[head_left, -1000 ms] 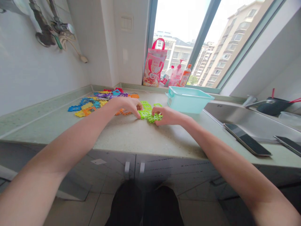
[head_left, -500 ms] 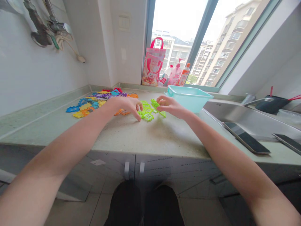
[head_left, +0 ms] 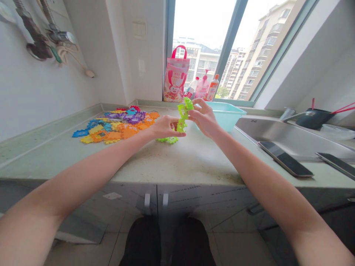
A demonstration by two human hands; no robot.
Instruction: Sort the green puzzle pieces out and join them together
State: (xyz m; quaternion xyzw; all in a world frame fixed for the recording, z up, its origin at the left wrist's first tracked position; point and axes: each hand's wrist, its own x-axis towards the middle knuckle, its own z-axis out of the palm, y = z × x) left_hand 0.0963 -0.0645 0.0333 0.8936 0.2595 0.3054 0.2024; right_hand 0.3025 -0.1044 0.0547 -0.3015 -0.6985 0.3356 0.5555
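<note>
Above the counter, my right hand [head_left: 203,115] pinches lime-green plastic building pieces [head_left: 188,103] with notched edges. My left hand [head_left: 168,127] is closed on a green piece [head_left: 181,126] just below and to the left of them. The green pieces in the two hands touch or overlap; whether they are joined I cannot tell. More green pieces [head_left: 169,140] lie flat on the counter below my left hand, partly hidden by it. Further left is a spread pile of similar pieces [head_left: 129,130] in orange, yellow, blue, purple and red.
A translucent turquoise tub [head_left: 229,111] stands behind my right hand, beside the steel sink [head_left: 257,127]. Two phones [head_left: 285,159] lie along the sink's front edge. On the window sill are a pink bag [head_left: 176,79] and several bottles [head_left: 203,87].
Both hands have risen from the counter, lifting green pieces with them. My left hand has moved right and closed on a green piece. The view has shifted slightly.
</note>
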